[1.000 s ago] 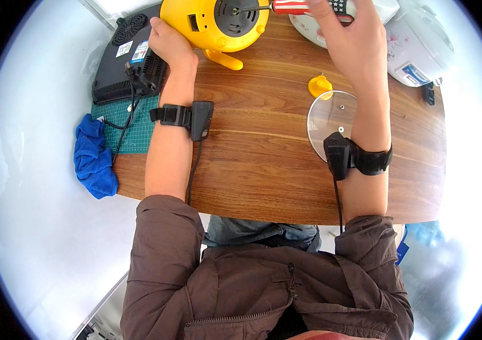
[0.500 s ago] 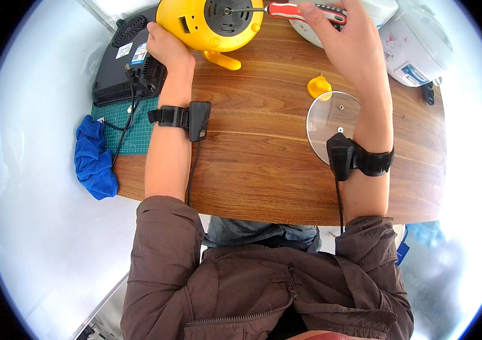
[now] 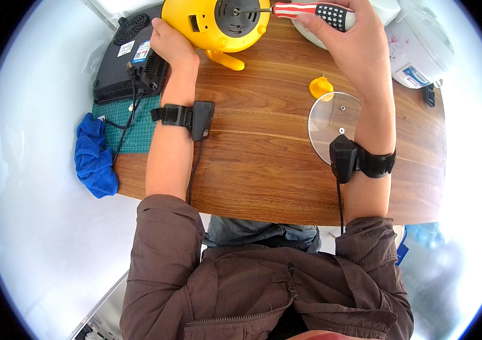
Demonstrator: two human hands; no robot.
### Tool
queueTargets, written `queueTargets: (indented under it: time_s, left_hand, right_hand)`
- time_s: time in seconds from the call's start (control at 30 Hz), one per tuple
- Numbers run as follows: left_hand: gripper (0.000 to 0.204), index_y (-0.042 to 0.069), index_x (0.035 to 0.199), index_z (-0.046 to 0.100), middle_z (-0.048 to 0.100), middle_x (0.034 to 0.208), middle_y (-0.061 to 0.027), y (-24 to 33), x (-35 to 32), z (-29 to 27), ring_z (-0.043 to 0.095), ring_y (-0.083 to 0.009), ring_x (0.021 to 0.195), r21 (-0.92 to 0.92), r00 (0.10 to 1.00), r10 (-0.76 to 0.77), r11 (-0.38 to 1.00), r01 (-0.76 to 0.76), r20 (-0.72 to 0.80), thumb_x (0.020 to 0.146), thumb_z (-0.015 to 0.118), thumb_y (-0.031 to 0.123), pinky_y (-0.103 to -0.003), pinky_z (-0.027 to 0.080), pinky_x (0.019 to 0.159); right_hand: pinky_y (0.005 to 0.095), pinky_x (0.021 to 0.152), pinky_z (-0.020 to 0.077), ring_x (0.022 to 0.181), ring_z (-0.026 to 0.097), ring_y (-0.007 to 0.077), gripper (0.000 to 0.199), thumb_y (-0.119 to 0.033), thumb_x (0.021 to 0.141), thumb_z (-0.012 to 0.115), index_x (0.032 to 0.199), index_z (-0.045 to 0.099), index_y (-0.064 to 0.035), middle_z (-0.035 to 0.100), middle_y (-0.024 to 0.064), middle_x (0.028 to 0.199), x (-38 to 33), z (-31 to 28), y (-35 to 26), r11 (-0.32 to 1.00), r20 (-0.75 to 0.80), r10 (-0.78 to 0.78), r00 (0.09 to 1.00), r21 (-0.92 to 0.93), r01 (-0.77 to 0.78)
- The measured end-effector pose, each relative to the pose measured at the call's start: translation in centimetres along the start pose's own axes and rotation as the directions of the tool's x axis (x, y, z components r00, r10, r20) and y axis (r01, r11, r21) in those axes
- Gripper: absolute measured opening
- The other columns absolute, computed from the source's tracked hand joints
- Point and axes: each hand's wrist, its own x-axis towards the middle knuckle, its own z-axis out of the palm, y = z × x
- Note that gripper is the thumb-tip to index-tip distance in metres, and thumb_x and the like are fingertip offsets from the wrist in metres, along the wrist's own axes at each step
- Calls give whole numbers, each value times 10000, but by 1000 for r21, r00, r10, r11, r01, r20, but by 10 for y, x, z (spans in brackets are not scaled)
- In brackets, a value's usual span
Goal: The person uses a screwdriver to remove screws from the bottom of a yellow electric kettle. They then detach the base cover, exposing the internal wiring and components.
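Observation:
At the far edge of the view, a yellow round appliance body (image 3: pixel 195 17), perhaps an electric pot, lies tipped with its black slotted base (image 3: pixel 240 25) facing right and toward me. My left hand (image 3: pixel 170 44) grips its left side; most of those fingers are hidden behind it. In my right hand (image 3: pixel 351 42) is a screwdriver (image 3: pixel 309 9) with a red, white and starred dark handle. Its shaft runs left, and the tip sits at a hole near the middle of the base. A yellow leg-like handle (image 3: pixel 227 60) sticks out below the body.
Near my right forearm lie a glass lid (image 3: pixel 326 124) and a yellow knob (image 3: pixel 321 88). A white rice cooker (image 3: pixel 419 48) stands at the far right. Leftward are a black induction cooker (image 3: pixel 116 71), a green cutting mat (image 3: pixel 139 127) and a blue cloth (image 3: pixel 94 158).
The screwdriver handle has rotated, so its starred side now shows. Both hands and the yellow appliance have shifted slightly right.

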Motion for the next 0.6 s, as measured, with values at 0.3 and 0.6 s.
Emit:
queueTargets:
  time_s: [0.3, 0.6]
  left_hand:
    - [425, -15, 1031, 630, 702, 967, -87, 0, 1, 0, 671, -184, 828, -46, 999, -37, 998, 37, -8, 1119, 393, 327, -331, 519, 740]
    - [420, -11, 1027, 631, 702, 955, -82, -1, 2, -2, 669, -182, 822, -40, 1000, -10, 999, 10, -6, 1116, 397, 326, -331, 516, 745]
  right_hand:
    - [355, 871, 541, 968, 702, 264, 408, -210, 939, 741, 1279, 643, -5, 725, 204, 1145, 9, -10, -11, 949, 124, 316, 941, -58, -311]
    - [345, 943, 518, 1033, 670, 256, 417, 9, 831, 783, 1233, 677, -4, 696, 123, 1099, 8, -1, 4, 996, 58, 89, 994, 3, -90]
